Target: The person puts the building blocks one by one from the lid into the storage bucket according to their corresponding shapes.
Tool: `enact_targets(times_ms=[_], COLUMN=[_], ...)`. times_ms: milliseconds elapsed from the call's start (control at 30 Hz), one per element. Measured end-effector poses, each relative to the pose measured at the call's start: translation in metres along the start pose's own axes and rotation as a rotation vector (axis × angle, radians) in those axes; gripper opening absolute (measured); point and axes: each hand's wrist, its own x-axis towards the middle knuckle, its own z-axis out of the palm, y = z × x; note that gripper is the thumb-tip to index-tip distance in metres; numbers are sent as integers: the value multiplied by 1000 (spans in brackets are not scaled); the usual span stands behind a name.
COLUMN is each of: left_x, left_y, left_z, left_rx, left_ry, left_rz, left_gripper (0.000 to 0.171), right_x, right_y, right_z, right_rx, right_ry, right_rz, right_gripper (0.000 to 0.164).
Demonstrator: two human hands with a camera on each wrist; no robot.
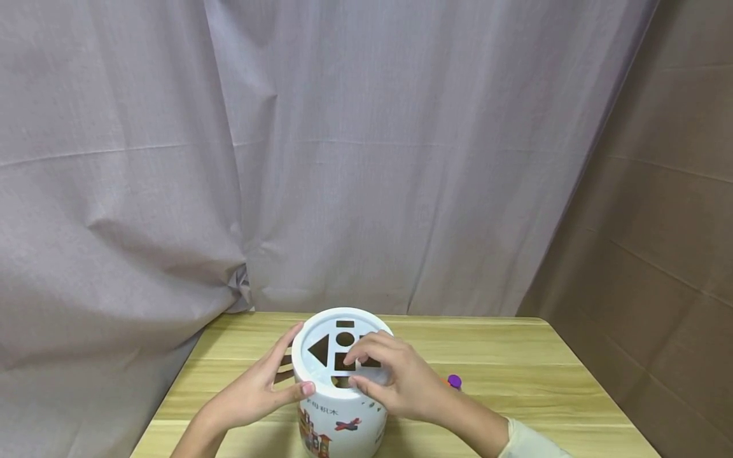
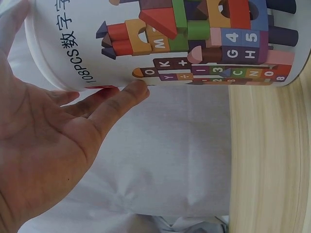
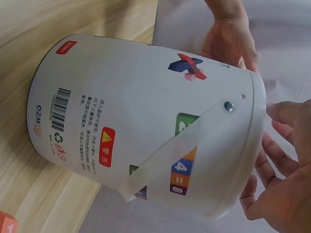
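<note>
A white bucket (image 1: 343,423), printed with coloured toy blocks, stands on the table. Its lid (image 1: 312,374) has cut-out shapes: a triangle, a circle and several four-sided holes. My left hand (image 1: 260,388) holds the bucket at its upper left, thumb on the near rim and fingers along the side; these fingers also show against the wall in the left wrist view. Over the lid's right half, my right hand (image 1: 406,378) has loosely bent fingers, thumb near the front slot. No object shows between them. In the right wrist view, the white handle (image 3: 180,145) hangs down the bucket's side.
Right of the bucket, partly behind the right forearm, lie a purple piece (image 1: 454,381) and a bit of orange. An orange block (image 3: 7,224) shows at the right wrist view's corner. Grey curtain (image 1: 366,159) hangs behind the wooden table (image 1: 515,356).
</note>
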Motion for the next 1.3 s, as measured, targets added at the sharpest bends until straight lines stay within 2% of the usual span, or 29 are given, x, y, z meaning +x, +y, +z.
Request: enact_targets(times_ms=[133,600,1033,1300], left_x=[0,-1,-1,0], left_y=[0,-1,-2,-1], left_z=[0,0,-1,-1], left_rx=[7,17,13,21], left_ry=[4,4,-1,3], left_rz=[6,21,12,14], left_gripper=[104,105,103,104], right_x=[-3,-31,-72,-100], right_y=[3,20,50,78], right_z=[-7,-42,-66,-74], right_rx=[-13,-107,-229,-296], right_ry=[23,66,102,105], right_rz=[-17,78,213,268], right_gripper=[28,35,45,46])
